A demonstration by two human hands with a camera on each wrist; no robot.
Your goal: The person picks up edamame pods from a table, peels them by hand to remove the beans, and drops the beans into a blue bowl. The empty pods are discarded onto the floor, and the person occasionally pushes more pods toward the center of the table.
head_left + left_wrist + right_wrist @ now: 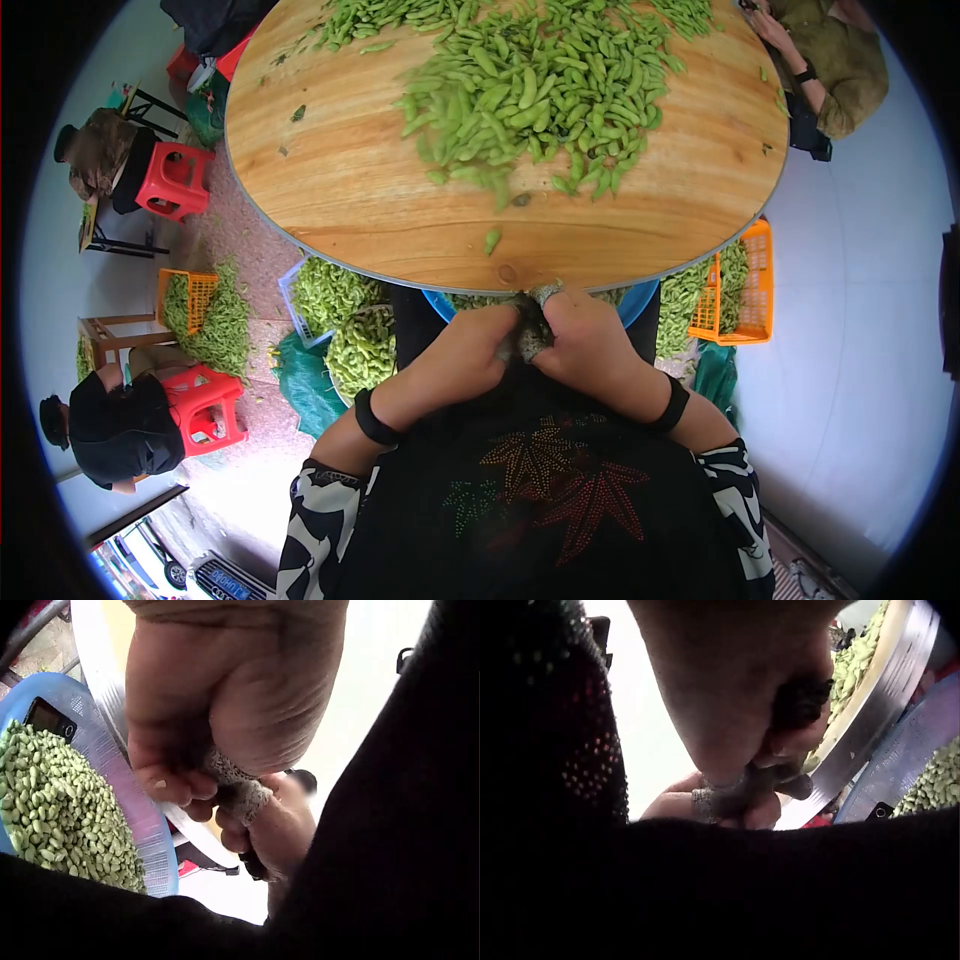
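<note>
Indoors, both hands' fingers (176, 787) curl, hold unclear, beside a wooden table (330, 185) of green pods (540, 95), red stools (178, 182) leftward.

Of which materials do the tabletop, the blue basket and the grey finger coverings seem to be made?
Tabletop: probably wood, smooth, from the grain and knot.
Blue basket: likely plastic, smooth; its wall has many small openings.
Grey finger coverings: apparently knitted or woven fabric, matte, judging by the speckled texture.

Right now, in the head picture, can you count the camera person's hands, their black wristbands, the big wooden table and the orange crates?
Hands: 2
Black wristbands: 2
Big wooden table: 1
Orange crates: 2
Total: 7
</note>
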